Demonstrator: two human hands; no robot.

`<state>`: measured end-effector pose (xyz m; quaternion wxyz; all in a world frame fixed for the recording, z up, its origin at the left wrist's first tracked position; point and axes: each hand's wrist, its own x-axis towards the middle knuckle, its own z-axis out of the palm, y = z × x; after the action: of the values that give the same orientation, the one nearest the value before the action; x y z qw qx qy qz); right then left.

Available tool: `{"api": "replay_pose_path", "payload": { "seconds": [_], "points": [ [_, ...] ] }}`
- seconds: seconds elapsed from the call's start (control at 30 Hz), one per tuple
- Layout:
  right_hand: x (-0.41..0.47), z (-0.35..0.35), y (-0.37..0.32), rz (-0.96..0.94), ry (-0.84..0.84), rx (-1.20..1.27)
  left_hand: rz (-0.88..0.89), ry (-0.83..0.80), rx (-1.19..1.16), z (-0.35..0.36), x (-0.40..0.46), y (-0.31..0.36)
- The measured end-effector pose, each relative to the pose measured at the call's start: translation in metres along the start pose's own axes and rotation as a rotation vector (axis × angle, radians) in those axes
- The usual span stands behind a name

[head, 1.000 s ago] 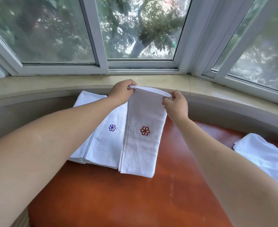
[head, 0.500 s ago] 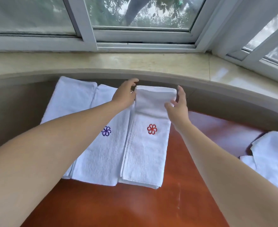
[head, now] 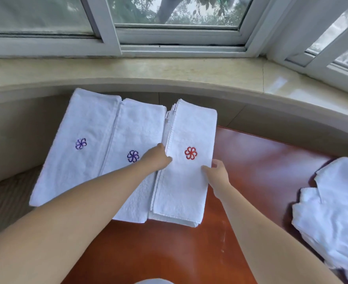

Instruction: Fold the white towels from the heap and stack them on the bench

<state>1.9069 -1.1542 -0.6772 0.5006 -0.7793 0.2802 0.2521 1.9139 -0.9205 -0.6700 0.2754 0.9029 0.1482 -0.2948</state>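
Both forearms are bare to the left hand (head: 158, 158) and right hand (head: 217, 173), no sleeves.

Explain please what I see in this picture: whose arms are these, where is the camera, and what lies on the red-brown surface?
No machine here: a person wears a camera on the head, looking down at their own arms. The left hand and right hand touch the two long edges of the folded towel with the red flower, which lies on the wooden bench. Left of it lie two folded towels with purple flowers. At right waits the heap of unfolded white towels. Nothing is lifted.
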Motion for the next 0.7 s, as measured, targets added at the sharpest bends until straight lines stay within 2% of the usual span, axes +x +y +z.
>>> {"api": "replay_pose_path", "payload": {
  "seconds": [0.17, 0.33, 0.43, 0.5, 0.57, 0.63, 0.7],
  "points": [
    [0.004, -0.008, -0.009, -0.051, -0.023, -0.010, -0.024, 0.096, -0.023, -0.014, -0.003, 0.003],
    [-0.010, 0.000, 0.002, -0.098, -0.051, -0.081, -0.095, 0.112, 0.008, -0.003, -0.018, -0.012],
    [-0.011, 0.001, 0.002, -0.090, -0.048, -0.066, -0.076, 0.094, -0.017, 0.002, -0.023, -0.017],
    [-0.012, 0.001, 0.003, -0.052, -0.094, -0.051, -0.062, 0.028, -0.073, 0.002, -0.028, -0.017],
    [-0.017, 0.001, 0.010, 0.017, -0.173, -0.044, -0.071, -0.123, -0.259, 0.003, -0.036, -0.018],
    [-0.025, -0.002, 0.015, 0.100, -0.263, -0.033, -0.139, -0.296, -0.433, 0.005, -0.047, -0.019],
    [-0.034, -0.006, 0.015, 0.162, -0.349, -0.028, -0.216, -0.404, -0.440, 0.008, -0.057, -0.022]
  ]
}}
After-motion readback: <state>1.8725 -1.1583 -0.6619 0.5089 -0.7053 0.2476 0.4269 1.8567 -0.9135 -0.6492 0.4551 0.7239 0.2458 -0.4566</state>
